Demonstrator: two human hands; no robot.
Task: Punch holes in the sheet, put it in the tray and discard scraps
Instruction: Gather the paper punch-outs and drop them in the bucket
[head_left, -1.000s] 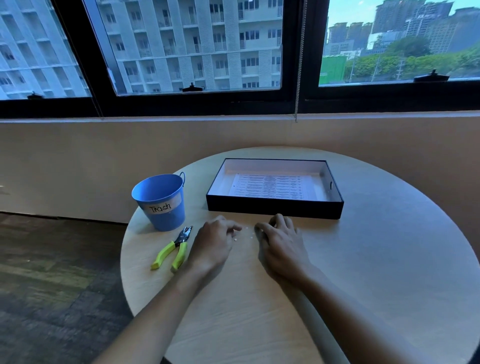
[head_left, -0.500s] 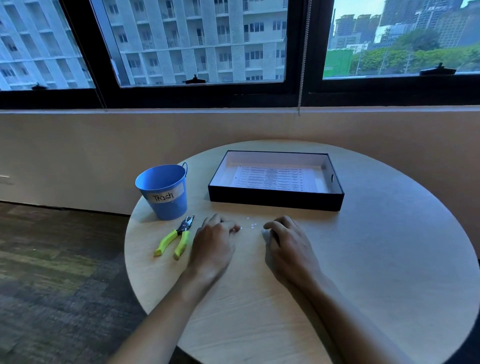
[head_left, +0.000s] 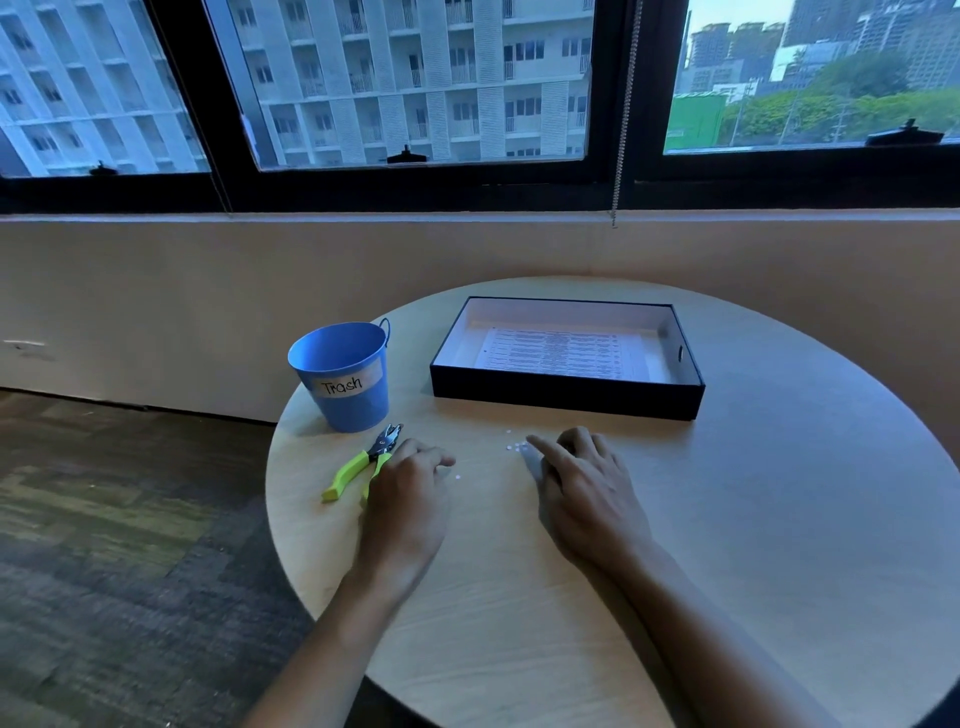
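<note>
A printed sheet (head_left: 561, 353) lies flat inside the black tray (head_left: 566, 400) at the far middle of the round table. Small white paper scraps (head_left: 514, 446) are scattered on the tabletop in front of the tray. My right hand (head_left: 587, 488) rests palm down, its forefinger stretched out and touching the scraps. My left hand (head_left: 410, 488) lies palm down with curled fingers, one scrap (head_left: 457, 476) just off its fingertips. Beside that hand lies the hole punch (head_left: 363, 462) with lime-green handles. A blue bucket (head_left: 343, 376) labelled "Trash" stands behind the punch.
The round wooden table (head_left: 727, 519) drops off on the left to a dark carpeted floor (head_left: 104, 545). A beige wall under black-framed windows runs behind the table.
My hands have drawn apart a little. The left hand has slid left and down toward the punch, and the right forefinger now stretches out to the scraps. The camera view has shifted slightly.
</note>
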